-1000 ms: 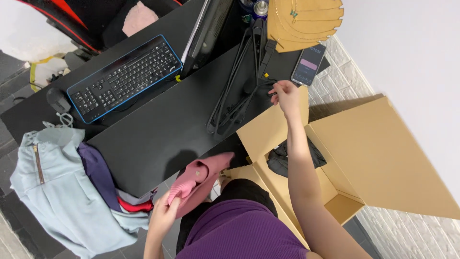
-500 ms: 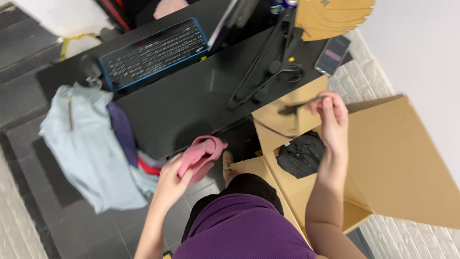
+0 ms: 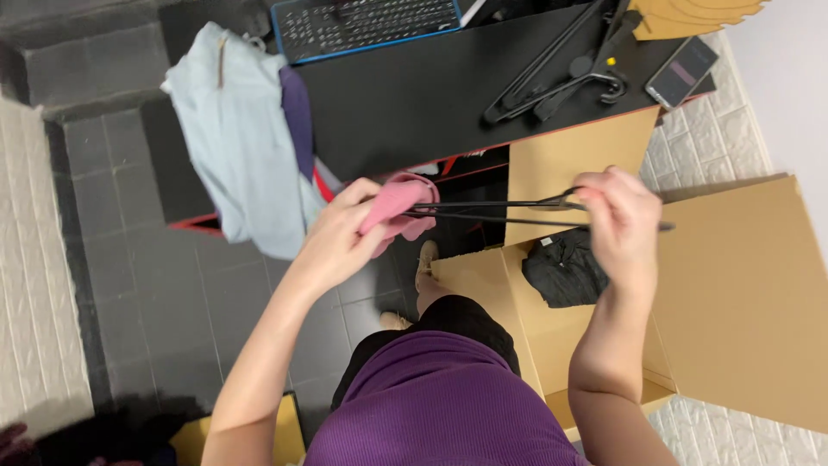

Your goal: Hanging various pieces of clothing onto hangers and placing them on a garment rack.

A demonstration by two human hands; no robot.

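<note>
1. A large open cardboard box (image 3: 742, 302) sits on the floor at the right, plain brown, its flaps spread wide; one flap stands against the counter edge; a dark garment (image 3: 561, 267) lies inside it.
2. The right hand (image 3: 617, 224) is closed around a black hanger (image 3: 509, 211), held level above the box (its hook end is hidden in the fist).
3. The left hand (image 3: 341, 237) is curled tight on a pink garment (image 3: 401, 207), which meets the hanger's far end just below the counter edge.
4. On the black counter (image 3: 414, 95) lie spare black hangers (image 3: 561, 73), a phone (image 3: 681, 73) near the right corner, and a keyboard (image 3: 371, 22) with a blue rim; a flat tan cardboard shape (image 3: 690, 13) pokes in at the top.
5. A pale blue jacket (image 3: 237, 147) hangs off the counter's left end, a purple strip beside it.
6. The floor (image 3: 172, 285) is dark grey tile; white brick-patterned surfaces run along the left and right edges.
</note>
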